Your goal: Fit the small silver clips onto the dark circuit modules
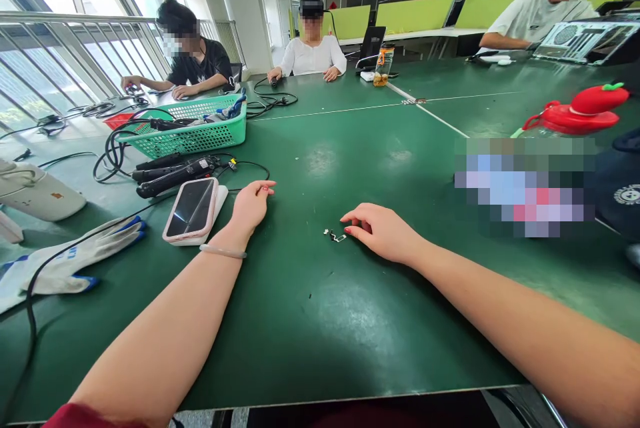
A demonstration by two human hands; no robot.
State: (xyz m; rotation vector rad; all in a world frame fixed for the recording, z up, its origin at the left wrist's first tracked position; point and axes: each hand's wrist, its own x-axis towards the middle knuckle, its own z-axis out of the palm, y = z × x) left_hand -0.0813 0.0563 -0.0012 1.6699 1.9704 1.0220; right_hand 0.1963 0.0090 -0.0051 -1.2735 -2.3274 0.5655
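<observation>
My right hand (383, 231) hovers low over the green table, thumb and forefinger apart, with nothing seen between them. Just left of its fingertips lies a small cluster of tiny black and white parts (334, 236); their exact kind is too small to make out. My left hand (253, 205) is by the table surface, its thumb and fingertips drawn together and pointing right. Whatever it may hold is hidden. Beside that wrist lies a pink-framed phone (193, 208) on top of a white object (216, 209).
At the left are a green basket (190, 138) of cables and tools, black handled devices (175, 175), white-and-blue gloves (75, 255) and a loose cable. A red pepper-shaped item (575, 111) and a dark cap (617, 181) sit right. Three people are around the table.
</observation>
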